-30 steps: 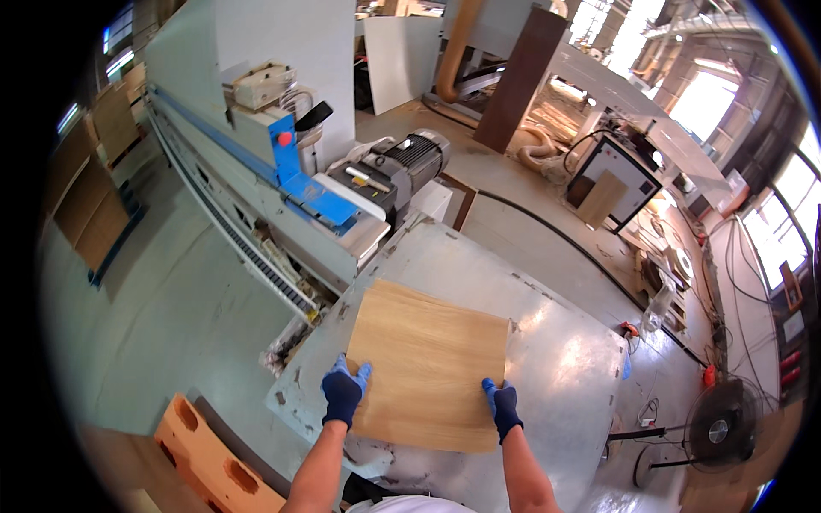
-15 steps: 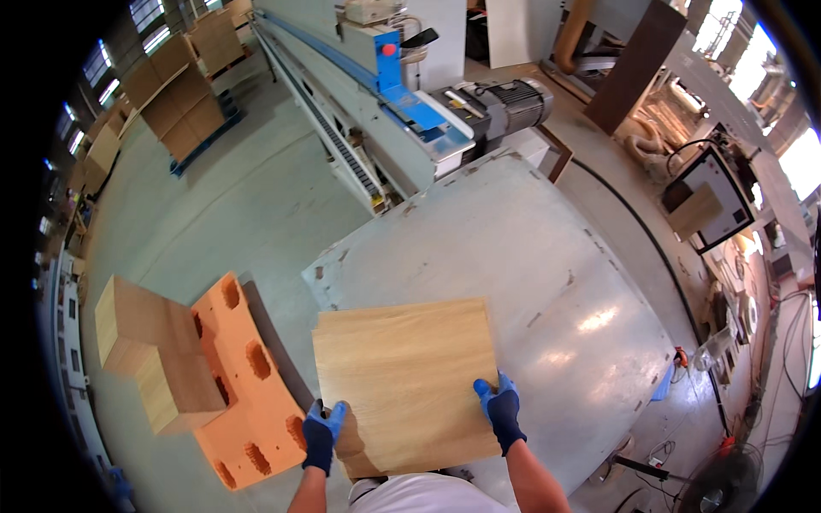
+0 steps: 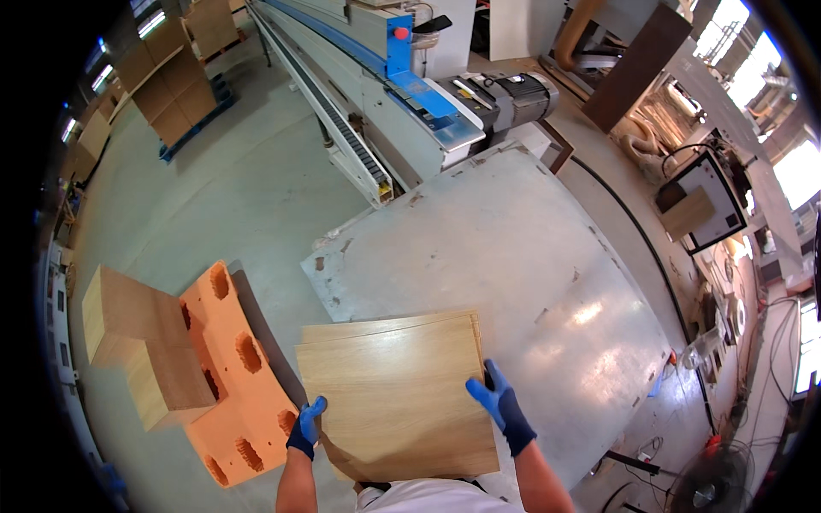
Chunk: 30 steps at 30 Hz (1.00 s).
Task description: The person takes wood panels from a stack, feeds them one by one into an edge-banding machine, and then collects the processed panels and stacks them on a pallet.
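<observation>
A stack of thin light wood-grain boards (image 3: 389,402) lies on the near end of a grey metal table, close against my body. My left hand (image 3: 306,427), in a blue-coated glove, grips the left edge near its front corner, thumb pointing toward the boards. At the right edge, my right hand (image 3: 500,406) in a matching glove has its thumb over the top face and its fingers at the side. The boards sit slightly out of line, with a lower one showing past the far edge. How many each hand holds is hidden.
The metal table (image 3: 479,239) reaches forward to a long blue-and-white machine (image 3: 423,107) with a motor (image 3: 522,96). On the floor at left, an orange pallet (image 3: 235,402) carries two stacks of boards (image 3: 158,359). A fan (image 3: 705,487) stands low at right.
The upper boards have shifted toward me and turned slightly, exposing a lower board's far edge. Both hands have stayed at the sides. The view has moved a little.
</observation>
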### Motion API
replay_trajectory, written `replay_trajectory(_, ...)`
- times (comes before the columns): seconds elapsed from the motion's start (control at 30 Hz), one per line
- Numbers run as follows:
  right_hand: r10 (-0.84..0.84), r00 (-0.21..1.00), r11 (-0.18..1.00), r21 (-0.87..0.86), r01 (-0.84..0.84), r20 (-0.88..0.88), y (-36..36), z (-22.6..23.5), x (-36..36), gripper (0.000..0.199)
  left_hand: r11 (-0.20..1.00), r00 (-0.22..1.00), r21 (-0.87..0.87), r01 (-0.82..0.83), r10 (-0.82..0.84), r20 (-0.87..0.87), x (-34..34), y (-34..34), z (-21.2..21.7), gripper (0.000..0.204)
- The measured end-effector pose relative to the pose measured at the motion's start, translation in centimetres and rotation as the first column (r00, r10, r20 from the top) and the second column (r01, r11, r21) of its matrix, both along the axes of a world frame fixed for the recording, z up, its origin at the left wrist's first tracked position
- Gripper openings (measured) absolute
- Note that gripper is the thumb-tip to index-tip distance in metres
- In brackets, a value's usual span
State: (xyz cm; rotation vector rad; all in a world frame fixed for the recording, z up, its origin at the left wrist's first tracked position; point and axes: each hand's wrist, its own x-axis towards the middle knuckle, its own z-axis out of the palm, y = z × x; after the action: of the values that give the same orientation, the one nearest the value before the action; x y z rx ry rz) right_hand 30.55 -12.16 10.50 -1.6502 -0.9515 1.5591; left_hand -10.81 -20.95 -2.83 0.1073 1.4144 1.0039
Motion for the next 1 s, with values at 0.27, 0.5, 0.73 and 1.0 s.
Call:
replay_trajectory(0.27,-0.188,0.953,0.981,-0.091,0.171,-0.237,2.9,2.5,-0.9,0.053,0.999,0.967,-0.017,0.039,-0.042,-0.250,1.0,3.0,4.3,0.060)
replay_trajectory(0.5,-0.152,0.988,0.914,0.374,0.154,-0.037,0.0,13.7,4.0,0.050,0.811,0.953,0.532,0.242,-0.096,-0.288,2.4,7.9,12.7,0.053)
replay_trajectory(0.73,-0.182,0.980,0.900,0.415,0.136,0.074,-2.7,11.6,7.9,0.050,0.822,0.911,0.558,0.116,-0.312,0.271,6.3,14.1,15.7,0.062)
replay_trajectory(1.0,-0.125,0.986,0.775,0.632,0.028,0.109,-3.3,5.9,9.9,0.073,0.659,0.894,0.691,0.296,-0.447,0.043,7.7,14.3,19.9,0.064)
